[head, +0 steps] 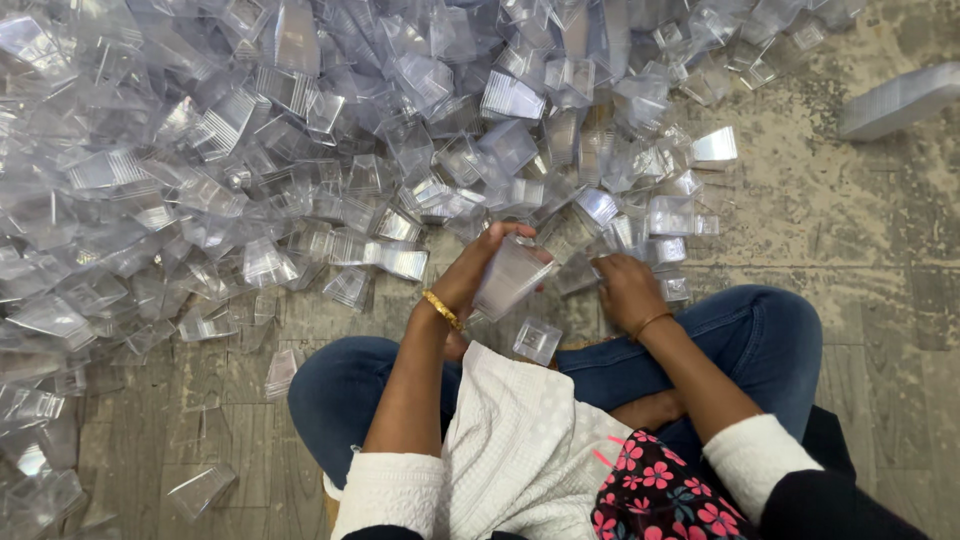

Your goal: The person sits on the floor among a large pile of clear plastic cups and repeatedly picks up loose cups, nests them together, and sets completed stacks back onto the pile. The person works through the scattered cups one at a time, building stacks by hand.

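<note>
Clear plastic cups, a nested stack, sit clamped in my left hand over my lap, the long axis tilted and the narrow end toward my knees. My right hand is curled loosely into the pile, its grasp unclear. A slack squeeze could let cups slide apart.

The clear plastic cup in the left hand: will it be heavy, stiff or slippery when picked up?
The clear plastic cup is probably light: the left hand holds it in a finger grip alone. Its thin see-through walls suggest it may flex or crack if squeezed. The glossy surface could be slippery, though the ribbed sides may help.
</note>
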`<state>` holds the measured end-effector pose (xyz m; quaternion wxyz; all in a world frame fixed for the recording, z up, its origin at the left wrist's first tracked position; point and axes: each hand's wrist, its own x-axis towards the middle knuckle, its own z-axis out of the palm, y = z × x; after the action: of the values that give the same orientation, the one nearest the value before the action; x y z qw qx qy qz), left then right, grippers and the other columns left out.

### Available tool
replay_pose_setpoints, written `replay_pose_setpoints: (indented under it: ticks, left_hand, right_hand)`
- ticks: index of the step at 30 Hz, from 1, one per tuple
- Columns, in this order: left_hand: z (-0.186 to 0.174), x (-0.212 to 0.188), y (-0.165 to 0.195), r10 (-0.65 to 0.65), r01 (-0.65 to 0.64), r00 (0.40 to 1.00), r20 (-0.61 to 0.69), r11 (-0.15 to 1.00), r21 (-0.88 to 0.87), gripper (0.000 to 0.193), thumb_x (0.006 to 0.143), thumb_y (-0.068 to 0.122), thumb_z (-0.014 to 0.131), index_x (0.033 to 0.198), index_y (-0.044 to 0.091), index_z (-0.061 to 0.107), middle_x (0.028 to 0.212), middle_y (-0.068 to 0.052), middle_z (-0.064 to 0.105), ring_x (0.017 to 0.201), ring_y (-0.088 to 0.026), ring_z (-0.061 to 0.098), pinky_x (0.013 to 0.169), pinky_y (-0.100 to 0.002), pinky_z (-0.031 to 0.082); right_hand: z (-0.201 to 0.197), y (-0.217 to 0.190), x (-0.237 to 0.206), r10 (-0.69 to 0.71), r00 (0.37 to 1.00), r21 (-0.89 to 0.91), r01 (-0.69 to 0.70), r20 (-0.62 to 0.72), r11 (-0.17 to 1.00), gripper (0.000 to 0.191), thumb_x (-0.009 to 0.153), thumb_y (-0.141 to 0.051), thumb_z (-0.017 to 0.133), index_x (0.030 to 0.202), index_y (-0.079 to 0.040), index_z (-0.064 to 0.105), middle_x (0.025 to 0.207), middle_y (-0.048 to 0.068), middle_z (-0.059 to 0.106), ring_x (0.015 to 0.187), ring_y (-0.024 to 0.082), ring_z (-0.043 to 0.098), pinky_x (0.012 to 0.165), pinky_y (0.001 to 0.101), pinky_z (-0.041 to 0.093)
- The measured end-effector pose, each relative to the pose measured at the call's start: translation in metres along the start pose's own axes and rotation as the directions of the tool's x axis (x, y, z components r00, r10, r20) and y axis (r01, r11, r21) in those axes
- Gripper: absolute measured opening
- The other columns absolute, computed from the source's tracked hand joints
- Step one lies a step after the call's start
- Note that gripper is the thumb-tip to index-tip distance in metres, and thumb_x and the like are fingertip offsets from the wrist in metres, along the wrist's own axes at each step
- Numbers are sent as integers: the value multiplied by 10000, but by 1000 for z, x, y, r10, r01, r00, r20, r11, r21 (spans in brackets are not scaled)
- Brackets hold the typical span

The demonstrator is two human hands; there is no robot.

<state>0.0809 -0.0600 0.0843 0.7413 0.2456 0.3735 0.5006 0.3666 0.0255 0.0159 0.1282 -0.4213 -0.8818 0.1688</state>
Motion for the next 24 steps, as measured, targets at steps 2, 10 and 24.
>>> replay_pose_setpoints:
  ticks: [2, 10, 24]
  left_hand:
    - [1, -6, 6, 40, -40, 999, -12, 999, -13, 717, 899, 694, 534, 1377, 160, 554, 1125, -163, 704, 963, -301, 735, 821, -423, 616]
    - [-29, 17, -20, 223, -78, 899, -377, 929, 362, 519, 981, 516, 541, 1248, 91, 670, 1292, -98, 658, 1272, -229, 543, 1078, -341, 385]
    - [-49, 26, -37, 229, -21, 840, -492, 920, 392, 459, 971, 408, 524, 1209, 60, 707, 1291, -77, 689, 1257, -210, 579, 1092, -304, 364]
  right_hand:
    - [7, 14, 0, -17, 999, 4, 17, 50, 1000, 285, 846, -13, 658, 1122, -76, 696, 1147, 148, 724, 1131, 355, 678, 1031, 415, 527]
    - [20, 14, 0, 119, 976, 410, -185, 181, 893, 455, 835, -32, 624, 1289, -59, 600, 1176, 141, 732, 1104, 291, 703, 937, 412, 547]
    - [10, -15, 16, 353, 918, 316, -394, 178, 863, 331, 901, -165, 693, 1221, -78, 704, 1039, 100, 786, 972, 207, 760, 922, 364, 583]
